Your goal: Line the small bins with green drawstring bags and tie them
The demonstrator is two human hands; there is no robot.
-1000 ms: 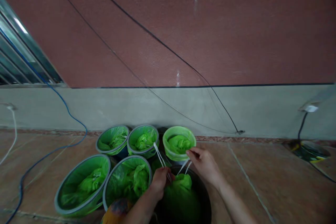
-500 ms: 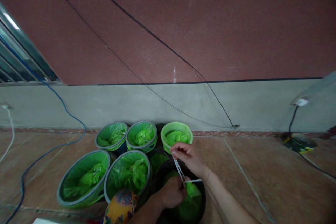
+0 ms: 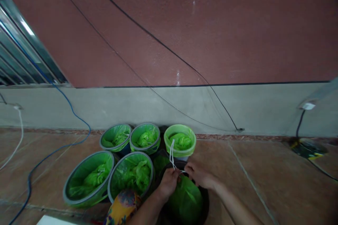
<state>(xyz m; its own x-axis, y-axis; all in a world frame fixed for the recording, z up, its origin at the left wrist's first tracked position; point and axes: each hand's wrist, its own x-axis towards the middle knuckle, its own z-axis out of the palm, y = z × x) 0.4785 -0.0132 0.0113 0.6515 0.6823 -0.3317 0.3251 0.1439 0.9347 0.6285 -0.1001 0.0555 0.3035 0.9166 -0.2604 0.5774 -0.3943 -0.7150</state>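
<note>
the left hand (image 3: 169, 182) pinches a white cord (image 3: 171, 153) (its loop sticks up); the right hand (image 3: 200, 175) is closed on a strand (image 3: 182, 172) beside it, above the green bag (image 3: 187, 200) in the near dark bucket (image 3: 206, 204).

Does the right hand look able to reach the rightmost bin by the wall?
Probably yes: the right hand is near the rightmost bin, and nothing visible blocks its right side, though that hand is by the white cord.
</note>
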